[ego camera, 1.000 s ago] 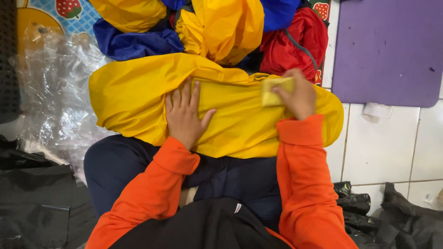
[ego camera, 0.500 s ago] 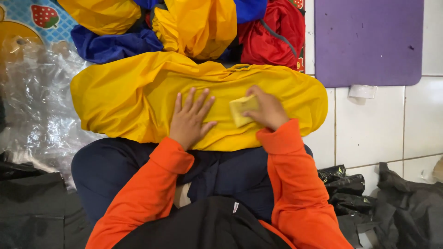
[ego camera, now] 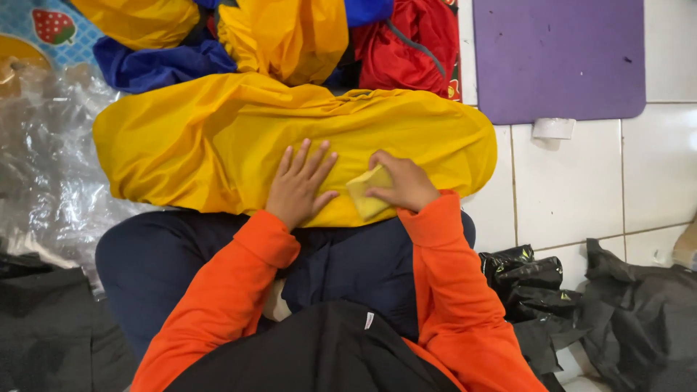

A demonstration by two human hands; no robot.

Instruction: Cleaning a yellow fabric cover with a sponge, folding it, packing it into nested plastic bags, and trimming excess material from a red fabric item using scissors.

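Right hand [ego camera: 406, 183] covering yellow cloth [ego camera: 367, 194], pile [ego camera: 290, 33] cut off above

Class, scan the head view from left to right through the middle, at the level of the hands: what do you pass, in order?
Crinkled clear plastic sheet → yellow fabric bundle → left hand → small yellow cloth → right hand → white tiled floor.

Folded yellow garment [ego camera: 218, 145] lies across lap, small yellow cloth [ego camera: 367, 192] atop.

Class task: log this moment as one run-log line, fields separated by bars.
left hand: flat on yellow garment | right hand: holding small yellow cloth on the garment | garment: across lap | nearby: purple mat
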